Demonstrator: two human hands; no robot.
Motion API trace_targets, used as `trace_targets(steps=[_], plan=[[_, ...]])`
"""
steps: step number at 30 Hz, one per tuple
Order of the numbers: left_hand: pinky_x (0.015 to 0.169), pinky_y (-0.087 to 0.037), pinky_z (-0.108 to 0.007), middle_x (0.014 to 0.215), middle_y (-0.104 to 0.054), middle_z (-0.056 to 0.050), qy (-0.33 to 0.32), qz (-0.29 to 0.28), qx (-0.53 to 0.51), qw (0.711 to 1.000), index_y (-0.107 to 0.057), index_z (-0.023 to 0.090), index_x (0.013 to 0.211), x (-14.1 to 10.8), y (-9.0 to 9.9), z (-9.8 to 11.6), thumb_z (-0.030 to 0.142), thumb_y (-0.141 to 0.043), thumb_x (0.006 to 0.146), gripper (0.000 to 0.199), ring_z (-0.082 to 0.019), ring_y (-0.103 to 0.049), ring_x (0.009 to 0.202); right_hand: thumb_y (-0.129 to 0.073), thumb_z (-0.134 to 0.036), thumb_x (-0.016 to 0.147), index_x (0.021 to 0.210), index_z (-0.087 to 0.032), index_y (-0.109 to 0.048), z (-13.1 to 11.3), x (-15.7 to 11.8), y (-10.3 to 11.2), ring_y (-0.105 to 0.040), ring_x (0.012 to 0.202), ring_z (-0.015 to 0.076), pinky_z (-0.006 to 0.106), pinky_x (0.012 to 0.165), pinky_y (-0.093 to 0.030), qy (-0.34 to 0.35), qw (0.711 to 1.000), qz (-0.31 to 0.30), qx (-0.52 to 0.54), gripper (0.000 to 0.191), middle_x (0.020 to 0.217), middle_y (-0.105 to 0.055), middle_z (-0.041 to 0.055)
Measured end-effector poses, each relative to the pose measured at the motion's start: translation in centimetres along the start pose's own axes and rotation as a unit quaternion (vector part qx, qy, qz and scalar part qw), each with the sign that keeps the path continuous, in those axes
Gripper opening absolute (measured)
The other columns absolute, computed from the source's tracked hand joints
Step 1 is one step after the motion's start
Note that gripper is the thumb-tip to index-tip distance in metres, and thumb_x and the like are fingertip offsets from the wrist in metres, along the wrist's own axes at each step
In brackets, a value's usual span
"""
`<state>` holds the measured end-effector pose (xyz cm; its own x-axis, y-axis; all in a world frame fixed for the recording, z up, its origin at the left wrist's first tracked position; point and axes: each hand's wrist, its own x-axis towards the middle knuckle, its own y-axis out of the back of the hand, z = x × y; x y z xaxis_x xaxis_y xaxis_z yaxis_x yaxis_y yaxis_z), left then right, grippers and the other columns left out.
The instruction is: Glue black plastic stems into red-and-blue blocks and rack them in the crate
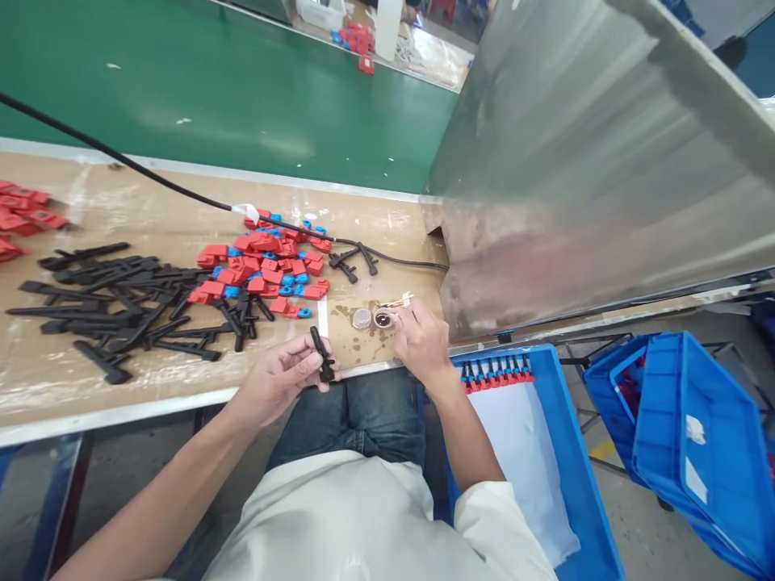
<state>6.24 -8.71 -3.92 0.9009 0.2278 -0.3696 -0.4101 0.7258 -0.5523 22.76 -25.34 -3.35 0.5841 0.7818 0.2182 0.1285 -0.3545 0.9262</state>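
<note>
My left hand [289,375] pinches a black plastic part [323,355], a short rod with a wider, knobbed lower end, above the table's front edge. My right hand [422,337] is closed, fingertips at the rim of a small round pot [383,319] with dark contents. What those fingers grip is mostly hidden. A thin pale stick with a white end [404,300] shows just beyond them; I cannot tell whether it is held. Left of the pot lies a small clear round lid or dish [362,319], with brown wet spots around it.
Black plastic parts [133,303] and red-and-blue pieces [266,262] lie heaped at left. A black cable [182,190] crosses the table to a metal panel [575,177]. The blue crate [554,387] at right holds a row of black-and-red assemblies [496,373]. Behind runs a green belt [242,97].
</note>
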Motion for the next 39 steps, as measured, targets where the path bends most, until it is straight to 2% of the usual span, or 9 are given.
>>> trace_targets(steps=[8, 12, 14, 17, 22, 27, 35, 37, 39], plan=[[0.056, -0.057, -0.022, 0.074, -0.07, -0.006, -0.007, -0.023, 0.006, 1.0, -0.071, 0.013, 0.086, 0.1, 0.2, -0.6, 0.035, -0.084, 0.073, 0.03, -0.017, -0.07, 0.07, -0.041, -0.015, 0.097, 0.11, -0.019, -0.065, 0.2, 0.0, 0.2, -0.06, 0.09, 0.0196, 0.027, 0.068, -0.044, 0.069, 0.995, -0.049, -0.054, 0.028, 0.098, -0.065, 0.0097], [0.06, -0.057, -0.023, 0.073, -0.071, -0.006, -0.012, -0.023, -0.012, 1.0, -0.067, 0.012, 0.086, 0.3, -0.2, -1.0, 0.041, -0.087, 0.069, 0.039, -0.017, -0.07, 0.069, -0.037, -0.015, 0.097, 0.105, -0.018, -0.066, 0.6, 0.0, 0.2, -0.061, 0.086, 0.0199, 0.029, 0.068, -0.046, 0.106, 0.994, -0.009, -0.011, 0.03, 0.106, -0.066, 0.0126], [0.059, -0.057, -0.024, 0.073, -0.069, -0.005, -0.012, -0.017, -0.025, 0.999, -0.064, 0.012, 0.084, 0.8, -0.1, -1.3, 0.045, -0.087, 0.067, 0.044, -0.016, -0.07, 0.067, -0.037, -0.02, 0.1, 0.107, -0.019, -0.065, 1.2, 0.4, -0.1, -0.062, 0.088, 0.0204, 0.03, 0.073, -0.048, 0.113, 0.993, 0.025, 0.025, 0.028, 0.103, -0.066, 0.0114], [0.06, -0.056, -0.024, 0.073, -0.068, -0.004, -0.018, -0.02, -0.038, 0.999, -0.062, 0.012, 0.084, 1.7, 0.3, -1.5, 0.051, -0.086, 0.067, 0.049, -0.015, -0.069, 0.066, -0.047, -0.03, 0.1, 0.098, -0.022, -0.064, 2.1, 1.3, -0.9, -0.062, 0.084, 0.0185, 0.03, 0.074, -0.048, 0.095, 0.986, 0.093, 0.097, 0.019, 0.092, -0.066, 0.0065], [0.06, -0.055, -0.023, 0.074, -0.065, -0.002, -0.034, -0.019, -0.065, 0.997, -0.061, 0.013, 0.086, 2.2, 0.0, -2.0, 0.051, -0.086, 0.067, 0.049, -0.014, -0.069, 0.068, -0.052, -0.038, 0.098, 0.087, -0.021, -0.061, 2.3, 1.7, -1.2, -0.057, 0.07, 0.0161, 0.03, 0.065, -0.045, 0.046, 0.98, 0.13, 0.141, 0.023, 0.079, -0.063, 0.0037], [0.063, -0.056, -0.026, 0.076, -0.065, -0.002, -0.046, -0.024, -0.08, 0.995, -0.061, 0.013, 0.087, 2.6, -0.8, -2.2, 0.053, -0.086, 0.066, 0.051, -0.014, -0.067, 0.07, -0.052, -0.041, 0.097, 0.084, -0.02, -0.062, 2.0, 1.6, -1.2, -0.057, 0.066, 0.0149, 0.029, 0.063, -0.044, -0.005, 0.97, 0.186, 0.154, 0.027, 0.076, -0.063, 0.0034], [0.068, -0.056, -0.028, 0.077, -0.067, -0.003, -0.056, -0.012, -0.089, 0.994, -0.062, 0.013, 0.088, 3.0, -1.6, -2.0, 0.055, -0.086, 0.065, 0.053, -0.015, -0.068, 0.07, -0.055, -0.046, 0.094, 0.081, -0.019, -0.067, 2.0, 1.3, -1.8, -0.06, 0.07, 0.016, 0.03, 0.067, -0.046, -0.042, 0.963, 0.181, 0.194, 0.032, 0.078, -0.066, 0.0055], [0.071, -0.055, -0.028, 0.076, -0.066, -0.002, -0.061, 0.0, -0.095, 0.994, -0.062, 0.013, 0.088, 3.1, -1.7, -2.0, 0.054, -0.087, 0.064, 0.053, -0.014, -0.068, 0.069, -0.062, -0.05, 0.09, 0.081, -0.018, -0.068, 1.8, 1.2, -2.1, -0.059, 0.067, 0.0152, 0.03, 0.066, -0.046, -0.099, 0.944, 0.169, 0.264, 0.033, 0.076, -0.065, 0.0043], [0.074, -0.054, -0.028, 0.077, -0.066, -0.002, -0.065, 0.014, -0.105, 0.992, -0.063, 0.014, 0.088, 3.3, -1.8, -2.1, 0.053, -0.088, 0.063, 0.053, -0.014, -0.068, 0.07, -0.072, -0.052, 0.081, 0.082, -0.017, -0.069, 1.6, 1.3, -2.4, -0.055, 0.061, 0.0128, 0.027, 0.058, -0.044, -0.2, 0.882, 0.174, 0.389, 0.035, 0.071, -0.063, 0.0021]])
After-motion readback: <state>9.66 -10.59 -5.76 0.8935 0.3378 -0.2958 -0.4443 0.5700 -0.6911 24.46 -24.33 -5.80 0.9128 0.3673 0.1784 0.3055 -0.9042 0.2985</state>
